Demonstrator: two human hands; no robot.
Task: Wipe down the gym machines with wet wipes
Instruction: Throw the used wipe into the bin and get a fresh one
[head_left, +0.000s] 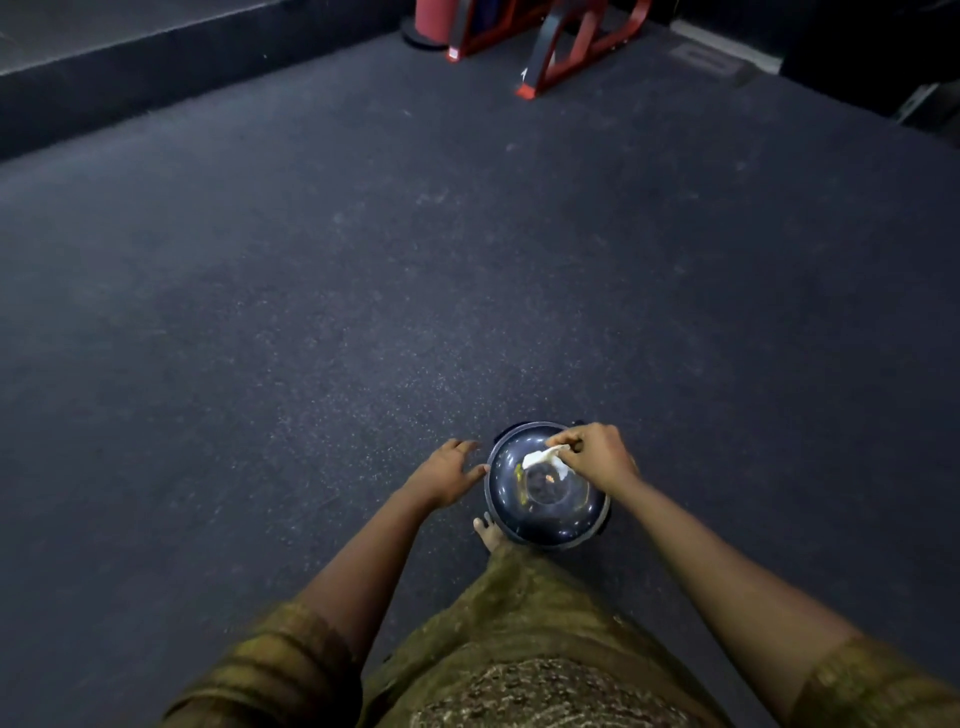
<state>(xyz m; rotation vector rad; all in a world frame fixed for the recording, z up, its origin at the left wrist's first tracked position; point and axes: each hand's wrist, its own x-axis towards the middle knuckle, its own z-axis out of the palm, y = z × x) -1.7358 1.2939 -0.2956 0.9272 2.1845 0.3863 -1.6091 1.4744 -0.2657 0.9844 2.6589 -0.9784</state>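
Sweep the crumpled white wet wipe (540, 458), pinched in your right hand (597, 457), across the glossy dark-blue dome (550, 514), bracing its rim with your open left hand (447, 473).

Dark speckled rubber floor (363, 260) fills most of the view, scuffed pale in spots. Raised dark step (156, 57) runs along the far left edge. Grey rectangular plate (701, 58) set in the floor far right, possibly a vent, too blurred to tell. Bare foot (488, 532) near bottom centre. Olive-brown patterned garment (519, 623) below it, matching short sleeves (260, 665) on both arms.
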